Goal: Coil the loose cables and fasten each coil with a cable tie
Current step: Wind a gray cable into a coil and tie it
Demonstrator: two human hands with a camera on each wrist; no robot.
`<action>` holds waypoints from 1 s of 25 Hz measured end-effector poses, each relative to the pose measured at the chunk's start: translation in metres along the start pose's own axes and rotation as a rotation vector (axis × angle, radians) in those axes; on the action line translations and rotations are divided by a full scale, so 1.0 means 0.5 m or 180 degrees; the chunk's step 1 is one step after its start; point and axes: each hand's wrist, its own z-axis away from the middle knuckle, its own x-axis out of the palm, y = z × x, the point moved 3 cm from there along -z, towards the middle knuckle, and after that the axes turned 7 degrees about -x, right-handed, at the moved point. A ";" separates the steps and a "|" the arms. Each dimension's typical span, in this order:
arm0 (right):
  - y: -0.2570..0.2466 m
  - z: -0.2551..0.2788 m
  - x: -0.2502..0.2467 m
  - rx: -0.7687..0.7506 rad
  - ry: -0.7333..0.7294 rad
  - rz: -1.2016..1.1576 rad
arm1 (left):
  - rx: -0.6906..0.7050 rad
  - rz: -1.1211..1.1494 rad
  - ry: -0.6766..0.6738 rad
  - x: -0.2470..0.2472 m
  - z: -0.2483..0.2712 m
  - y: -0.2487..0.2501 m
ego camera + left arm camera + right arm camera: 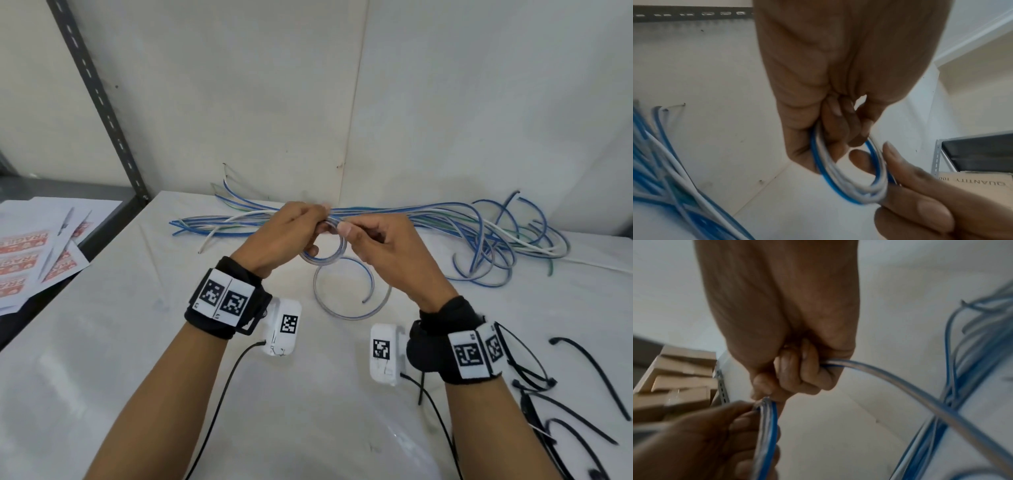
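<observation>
A small coil (pixel 325 255) of blue-and-white cable is held above the white table (pixel 144 359), in front of me. My left hand (pixel 291 233) grips the coil's left side, fingers curled through the loop (pixel 840 175). My right hand (pixel 373 240) pinches the coil's right edge and holds the cable's free run (pixel 890 382) in its curled fingers. The cable's loose tail (pixel 349 294) hangs in one wide loop down to the table. A pile of loose blue, white and green cables (pixel 445 222) lies along the back wall. Black cable ties (pixel 582 394) lie scattered at the right front.
Printed sheets with orange labels (pixel 37 253) lie on a dark shelf at the left, beside a slotted metal post (pixel 99 99). Cardboard boxes (pixel 678 382) show in the right wrist view. White walls (pixel 445 102) close off the table's back and right.
</observation>
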 end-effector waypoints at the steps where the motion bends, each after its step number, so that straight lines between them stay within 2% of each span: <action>1: 0.004 -0.001 -0.002 0.0229 0.0118 -0.0424 | 0.0075 0.0178 0.0074 -0.009 0.002 0.006; 3: 0.006 -0.003 0.006 0.0840 0.0133 -0.1494 | 0.0181 0.0648 0.0162 -0.025 0.006 0.019; 5: 0.000 -0.004 0.026 0.1213 -0.0087 -0.2270 | 0.0219 0.1160 0.0146 -0.029 0.011 0.027; 8: -0.014 -0.004 0.043 0.1265 -0.0220 -0.2841 | 0.0156 0.1716 0.0026 -0.011 0.009 0.030; 11: -0.020 -0.004 0.041 0.1154 -0.0125 -0.2979 | 0.0088 0.2105 -0.0090 0.002 0.004 0.027; 14: -0.024 -0.006 0.028 0.1073 0.0031 -0.2747 | 0.0075 0.2198 -0.0183 0.010 0.000 0.026; 16: -0.026 -0.005 0.017 0.0912 0.0226 -0.2306 | 0.0077 0.2131 -0.0191 0.015 -0.002 0.024; 20: -0.035 -0.001 -0.001 -0.0080 0.0840 -0.0357 | 0.0230 0.1779 -0.0131 0.020 0.003 0.027; 22: -0.033 -0.001 -0.005 -0.0229 0.1005 -0.0071 | 0.0262 0.1540 -0.0177 0.018 0.006 0.028; 25: -0.031 -0.003 -0.006 -0.0182 0.1078 -0.0047 | 0.0528 0.1159 -0.0313 0.014 0.012 0.030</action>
